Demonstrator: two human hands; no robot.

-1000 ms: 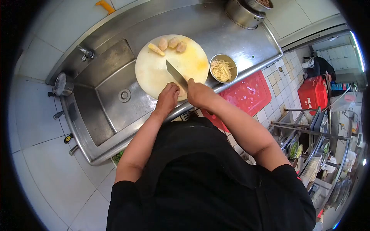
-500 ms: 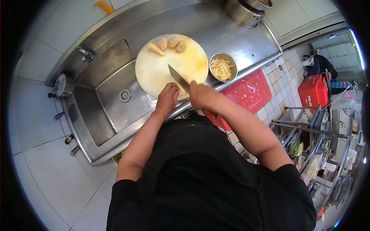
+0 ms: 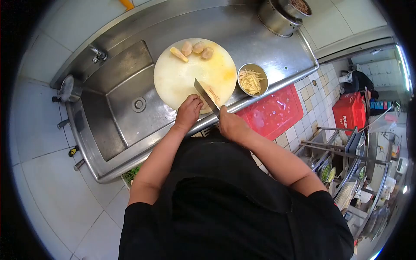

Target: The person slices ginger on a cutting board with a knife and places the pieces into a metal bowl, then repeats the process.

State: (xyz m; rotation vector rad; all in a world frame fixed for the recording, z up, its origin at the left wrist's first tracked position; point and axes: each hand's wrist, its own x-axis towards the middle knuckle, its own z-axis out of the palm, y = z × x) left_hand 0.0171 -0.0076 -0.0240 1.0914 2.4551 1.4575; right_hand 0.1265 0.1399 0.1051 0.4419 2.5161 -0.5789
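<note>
My right hand (image 3: 230, 123) grips the handle of a cleaver (image 3: 206, 96), whose blade lies flat over the near edge of a round pale cutting board (image 3: 177, 78), with yellowish slices on the blade. My left hand (image 3: 188, 112) rests on the board's near edge, fingers curled down beside the blade; whatever is under them is hidden. Several peeled pale pieces of vegetable (image 3: 193, 49) lie at the board's far edge. A small metal bowl (image 3: 252, 79) full of thin yellow strips stands right of the board.
The board lies on a steel counter (image 3: 242, 34) next to a sink basin (image 3: 125, 99) with a tap (image 3: 99, 53). A metal pot (image 3: 281, 15) stands at the back right. A red crate (image 3: 273, 112) and a red cooler (image 3: 352, 108) sit on the tiled floor.
My right hand has drawn back toward me off the board, and the cleaver has tipped flat with slices on its blade. My left hand has stayed at the board's near edge.
</note>
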